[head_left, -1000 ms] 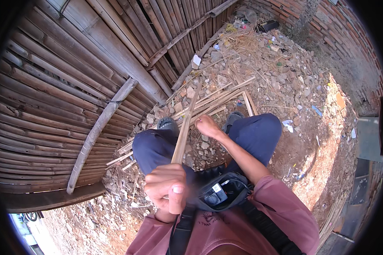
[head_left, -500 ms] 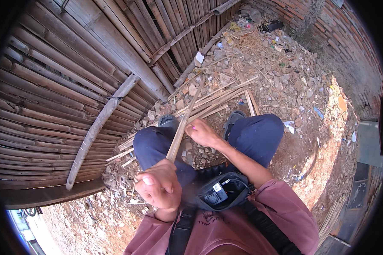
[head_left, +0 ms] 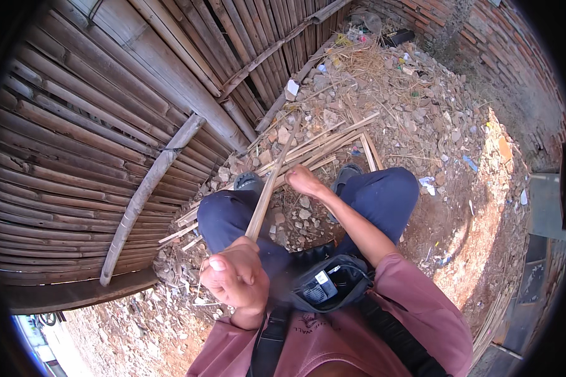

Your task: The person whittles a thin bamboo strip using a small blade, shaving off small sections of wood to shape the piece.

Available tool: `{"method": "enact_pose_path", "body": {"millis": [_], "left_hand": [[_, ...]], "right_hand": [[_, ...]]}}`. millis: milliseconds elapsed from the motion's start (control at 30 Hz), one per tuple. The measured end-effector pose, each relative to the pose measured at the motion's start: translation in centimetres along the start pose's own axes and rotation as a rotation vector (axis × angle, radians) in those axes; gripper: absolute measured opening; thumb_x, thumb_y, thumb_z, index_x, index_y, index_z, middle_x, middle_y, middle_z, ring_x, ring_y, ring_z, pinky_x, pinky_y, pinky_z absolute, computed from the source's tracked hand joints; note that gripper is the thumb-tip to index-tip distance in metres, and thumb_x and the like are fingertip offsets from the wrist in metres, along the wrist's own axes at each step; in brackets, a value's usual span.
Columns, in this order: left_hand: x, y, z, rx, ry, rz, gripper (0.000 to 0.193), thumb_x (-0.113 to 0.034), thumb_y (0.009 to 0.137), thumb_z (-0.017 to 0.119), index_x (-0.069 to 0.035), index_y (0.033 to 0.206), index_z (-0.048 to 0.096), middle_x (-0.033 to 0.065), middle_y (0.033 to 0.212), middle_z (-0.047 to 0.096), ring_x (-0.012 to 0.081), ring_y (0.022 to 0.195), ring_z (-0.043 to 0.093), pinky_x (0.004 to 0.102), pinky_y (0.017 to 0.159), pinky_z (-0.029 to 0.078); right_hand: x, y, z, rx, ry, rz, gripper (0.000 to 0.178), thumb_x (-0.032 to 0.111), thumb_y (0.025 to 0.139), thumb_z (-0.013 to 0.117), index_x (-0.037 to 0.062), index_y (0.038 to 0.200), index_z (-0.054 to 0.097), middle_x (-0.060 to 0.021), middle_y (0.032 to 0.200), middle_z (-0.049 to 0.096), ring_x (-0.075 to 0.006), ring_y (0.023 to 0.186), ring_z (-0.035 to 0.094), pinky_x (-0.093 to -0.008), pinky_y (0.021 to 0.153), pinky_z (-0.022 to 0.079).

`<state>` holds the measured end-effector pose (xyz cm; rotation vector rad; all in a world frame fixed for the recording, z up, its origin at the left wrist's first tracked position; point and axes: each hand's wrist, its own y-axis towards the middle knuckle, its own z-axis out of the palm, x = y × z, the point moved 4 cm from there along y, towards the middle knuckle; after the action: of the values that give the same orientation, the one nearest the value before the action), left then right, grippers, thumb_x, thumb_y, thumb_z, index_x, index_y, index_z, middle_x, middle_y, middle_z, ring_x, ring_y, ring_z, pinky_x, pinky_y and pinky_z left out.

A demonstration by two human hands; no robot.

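In my left hand (head_left: 236, 273), close to my body, the fingers are wrapped round the near end of a long split bamboo strip (head_left: 265, 200). The strip slants up and away between my knees, its far end over the ground ahead. My right hand (head_left: 303, 181) is closed beside the strip, at about the middle of its length. What it holds, if anything, is hidden by the fingers. More pale bamboo strips (head_left: 333, 146) lie in a loose pile on the ground beyond my feet.
A bamboo slat wall (head_left: 75, 169) with a crosswise pole rises on my left. Stones and rubble (head_left: 415, 119) cover the ground, with scraps of litter. A brick wall (head_left: 516, 50) stands at the far right. An open black pouch (head_left: 352, 276) hangs at my waist.
My right hand has moved a little forward and to the right, along the strip. A pink spot earlier seen at its fingers no longer shows. My left hand stays nearly in place.
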<state>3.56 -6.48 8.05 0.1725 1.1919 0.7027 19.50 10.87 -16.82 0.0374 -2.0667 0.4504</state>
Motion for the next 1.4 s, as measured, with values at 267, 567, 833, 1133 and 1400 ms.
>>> {"method": "enact_pose_path", "body": {"millis": [267,567,833,1133,1400], "left_hand": [[0.3,0.1,0.3,-0.020,-0.004,-0.017,0.061,-0.027,0.118,0.032,-0.017,0.058,0.034,-0.0030,0.044,0.028,0.0100,0.038,0.021,0.0324,0.054,0.033],[0.8,0.4,-2.0,-0.076,-0.057,-0.040,0.058,-0.021,0.115,0.043,-0.011,0.058,0.037,-0.0015,0.045,0.037,0.0125,0.038,0.036,0.0352,0.047,0.035],[0.7,-0.2,-2.2,-0.047,-0.055,-0.010,0.060,-0.017,0.112,0.046,-0.010,0.053,0.038,0.0003,0.044,0.038,0.0127,0.038,0.038,0.0346,0.048,0.038],[0.7,0.3,-2.3,-0.054,-0.023,0.045,0.059,-0.017,0.113,0.045,-0.010,0.056,0.033,-0.0002,0.045,0.037,0.0123,0.037,0.034,0.0348,0.045,0.032],[0.8,0.8,-2.3,-0.080,-0.062,0.000,0.057,-0.017,0.114,0.045,-0.012,0.058,0.036,-0.0023,0.046,0.035,0.0114,0.037,0.033,0.0354,0.050,0.035]], "right_hand": [[-1.6,1.1,-0.5,-0.009,-0.087,0.027,0.036,0.018,0.090,0.051,-0.0109,0.078,0.068,-0.0331,0.085,0.069,-0.0425,0.088,0.074,-0.0527,0.091,0.055],[1.2,0.2,0.3,0.025,-0.015,-0.103,0.028,0.014,0.089,0.051,-0.0053,0.073,0.064,-0.0232,0.071,0.063,-0.0338,0.067,0.062,-0.0501,0.070,0.049],[0.6,0.1,1.9,0.070,0.007,-0.117,0.032,0.016,0.090,0.052,-0.0056,0.068,0.061,-0.0251,0.068,0.062,-0.0333,0.065,0.064,-0.0521,0.077,0.052],[-2.6,2.6,2.3,0.180,0.085,-0.076,0.033,0.017,0.089,0.048,0.0032,0.060,0.050,-0.0103,0.056,0.047,-0.0206,0.053,0.047,-0.0455,0.056,0.042],[-2.8,5.1,1.0,-0.068,-0.046,-0.104,0.031,0.014,0.088,0.050,-0.0046,0.065,0.057,-0.0225,0.059,0.050,-0.0283,0.061,0.059,-0.0497,0.070,0.051]]}}
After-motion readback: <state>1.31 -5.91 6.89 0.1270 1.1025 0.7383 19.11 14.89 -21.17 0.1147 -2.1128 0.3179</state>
